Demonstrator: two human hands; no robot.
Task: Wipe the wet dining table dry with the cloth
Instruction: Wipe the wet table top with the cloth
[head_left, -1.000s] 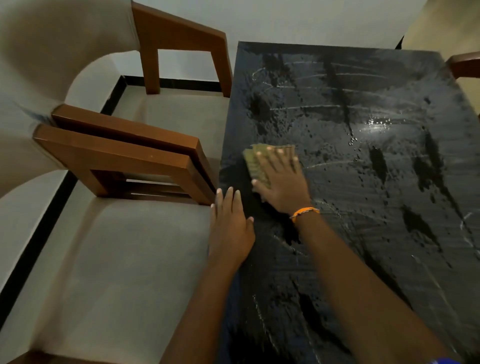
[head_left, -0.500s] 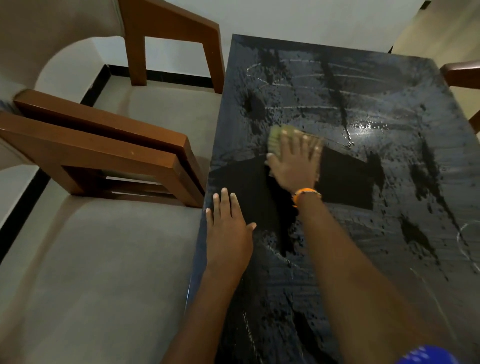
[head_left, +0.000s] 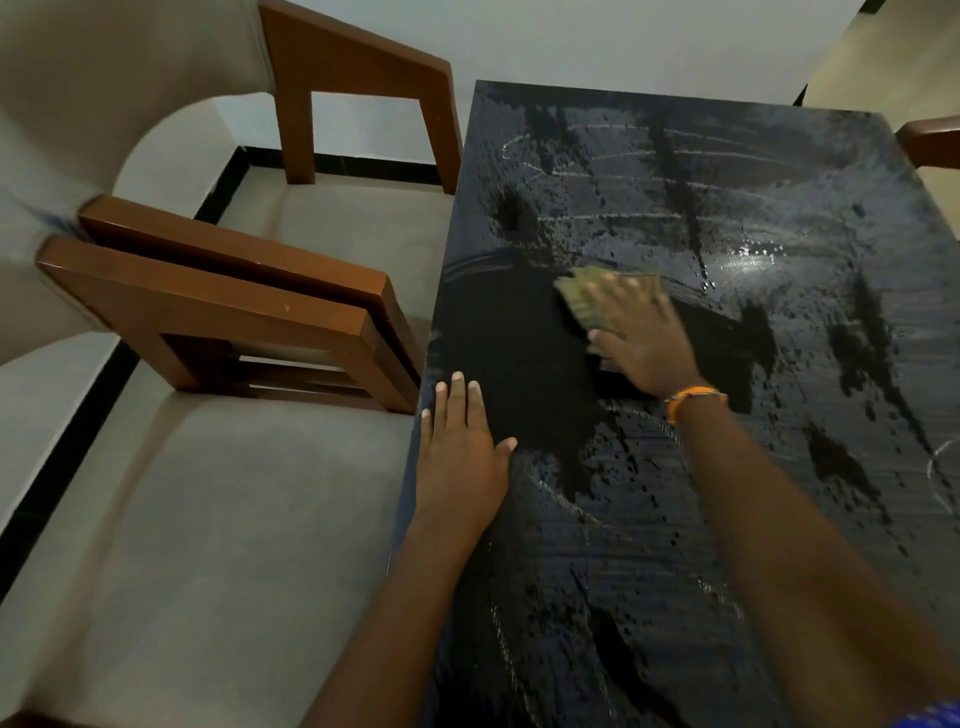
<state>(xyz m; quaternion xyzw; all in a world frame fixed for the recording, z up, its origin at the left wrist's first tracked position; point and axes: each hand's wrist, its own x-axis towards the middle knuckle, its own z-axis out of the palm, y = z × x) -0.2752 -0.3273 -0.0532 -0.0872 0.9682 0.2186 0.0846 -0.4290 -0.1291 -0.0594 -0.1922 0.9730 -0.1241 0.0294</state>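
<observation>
The black dining table fills the right side, streaked with water drops and smears. A darker wiped band crosses its middle left. My right hand, with an orange band at the wrist, presses flat with spread fingers on a yellow-green cloth that lies on the tabletop. Most of the cloth is hidden under the palm. My left hand rests flat on the table's left edge, fingers straight and together, holding nothing.
Two beige upholstered chairs with brown wooden arms stand close against the table's left side. Another wooden chair arm shows at the far right corner. A white wall with black skirting runs behind.
My right hand has slid the cloth from the table's left edge toward the middle, leaving a dark wiped band. My left hand has stayed on the edge.
</observation>
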